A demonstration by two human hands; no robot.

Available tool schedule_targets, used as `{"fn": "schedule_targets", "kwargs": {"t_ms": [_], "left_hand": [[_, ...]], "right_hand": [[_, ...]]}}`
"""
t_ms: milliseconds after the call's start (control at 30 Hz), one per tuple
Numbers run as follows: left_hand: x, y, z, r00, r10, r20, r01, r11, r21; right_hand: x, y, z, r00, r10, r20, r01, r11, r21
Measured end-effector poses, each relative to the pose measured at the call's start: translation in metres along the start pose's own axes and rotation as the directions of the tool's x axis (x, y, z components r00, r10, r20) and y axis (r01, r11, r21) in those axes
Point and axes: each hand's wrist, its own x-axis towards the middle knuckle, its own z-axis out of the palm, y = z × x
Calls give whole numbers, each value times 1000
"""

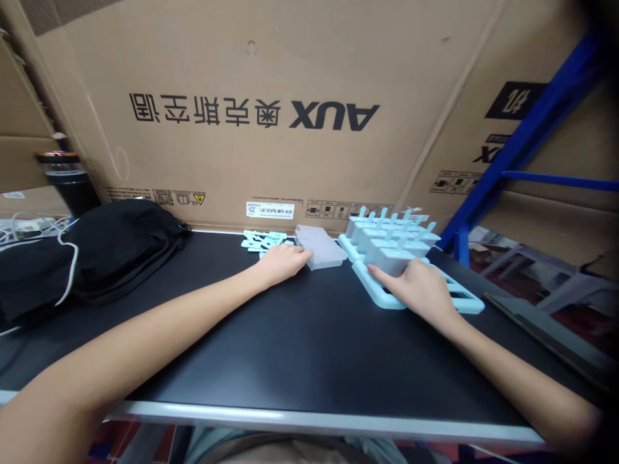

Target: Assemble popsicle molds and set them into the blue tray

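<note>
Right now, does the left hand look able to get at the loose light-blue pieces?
Probably yes: the loose light-blue pieces lie right beside the left hand, with nothing visible between, though its fingers are at the translucent box.

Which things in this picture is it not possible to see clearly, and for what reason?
All in the head view:
- Right hand: most fingers are hidden behind the hand itself and the light-blue mould.
- Light-blue pieces: they overlap, so their number is unclear.
- Dark bottle: the black bag hides its base.
- White label: its finest print is too small.
</note>
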Motion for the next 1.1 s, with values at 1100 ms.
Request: {"fn": "schedule_targets", "kwargs": {"t_ms": [1100], "left_hand": [[-52,-19,-21,981,-186,-53,185,982,-27]], "right_hand": [[-1,-73,-39,908,-240,-343,363,860,359]]}}
